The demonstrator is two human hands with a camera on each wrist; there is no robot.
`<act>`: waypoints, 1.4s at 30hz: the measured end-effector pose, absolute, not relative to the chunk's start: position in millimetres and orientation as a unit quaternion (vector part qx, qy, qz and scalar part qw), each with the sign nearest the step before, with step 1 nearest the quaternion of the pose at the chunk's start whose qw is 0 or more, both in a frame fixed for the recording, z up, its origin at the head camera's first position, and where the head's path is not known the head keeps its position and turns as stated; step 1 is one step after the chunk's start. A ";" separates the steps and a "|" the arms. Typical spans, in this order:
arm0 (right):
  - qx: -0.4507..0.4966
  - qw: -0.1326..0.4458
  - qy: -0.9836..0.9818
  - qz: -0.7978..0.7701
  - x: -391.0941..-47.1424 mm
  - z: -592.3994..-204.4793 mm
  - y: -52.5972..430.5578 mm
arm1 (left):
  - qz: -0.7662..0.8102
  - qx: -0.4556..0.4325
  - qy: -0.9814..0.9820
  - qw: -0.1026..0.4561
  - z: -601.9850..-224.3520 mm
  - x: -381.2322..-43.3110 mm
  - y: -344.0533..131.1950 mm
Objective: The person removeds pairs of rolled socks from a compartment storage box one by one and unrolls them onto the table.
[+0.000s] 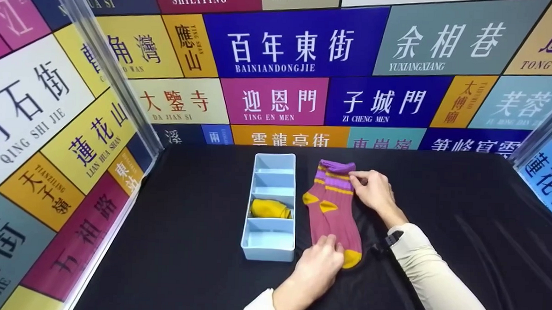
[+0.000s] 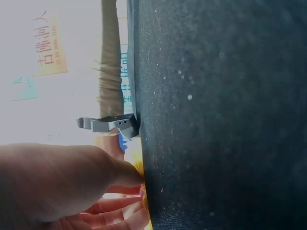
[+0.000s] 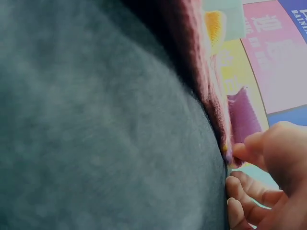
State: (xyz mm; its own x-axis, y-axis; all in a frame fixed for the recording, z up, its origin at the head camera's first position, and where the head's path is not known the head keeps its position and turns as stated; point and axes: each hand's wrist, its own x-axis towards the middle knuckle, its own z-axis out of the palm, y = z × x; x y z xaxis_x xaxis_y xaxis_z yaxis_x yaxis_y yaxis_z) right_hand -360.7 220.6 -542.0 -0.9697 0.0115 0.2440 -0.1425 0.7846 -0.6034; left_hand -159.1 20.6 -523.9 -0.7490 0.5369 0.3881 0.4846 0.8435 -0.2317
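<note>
A pair of dusty-pink socks (image 1: 338, 221) lies flat, one sock over the other, with yellow heels and toes and purple-and-yellow striped cuffs. At the toe end, my left hand (image 1: 319, 262) holds the foot part with bent fingers; its thumb and fingertips meet the yellow toe (image 2: 147, 211) in the left wrist view. My right hand (image 1: 375, 190) pinches the right edge of the cuffs between thumb and forefinger. From the right wrist, the purple cuff (image 3: 244, 115) rises beside the fingertips, the other fingers resting on the cloth.
Left of the socks stands a light-blue organizer box (image 1: 268, 254) with several compartments in a row. One compartment contains a folded yellow sock (image 1: 270, 209). Black cloth (image 1: 176, 243) covers the table, and walls with colourful signs (image 1: 293, 41) enclose the back and sides.
</note>
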 end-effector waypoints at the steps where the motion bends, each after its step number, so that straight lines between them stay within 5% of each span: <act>1: 0.042 0.112 -0.937 0.328 -360.8 -542.7 221.0 | 0.058 -0.274 -0.933 0.226 -523.9 -158.8 20.8; 8: 0.067 0.094 -0.940 0.321 -355.8 -544.0 222.5 | 0.041 -0.281 -0.937 0.203 -520.2 -157.0 20.1; 14: -0.015 0.070 -0.945 0.319 -341.1 -536.0 222.3 | -0.007 -0.299 -0.943 0.143 -515.1 -159.6 18.6; 25: -0.015 0.013 -0.953 0.302 -323.1 -530.5 218.4 | -0.070 -0.308 -0.932 0.178 -522.1 -170.6 14.6; 42: -0.038 0.051 -0.948 0.311 -309.7 -534.3 259.4 | -0.048 -0.258 -0.952 0.157 -526.9 -168.0 15.2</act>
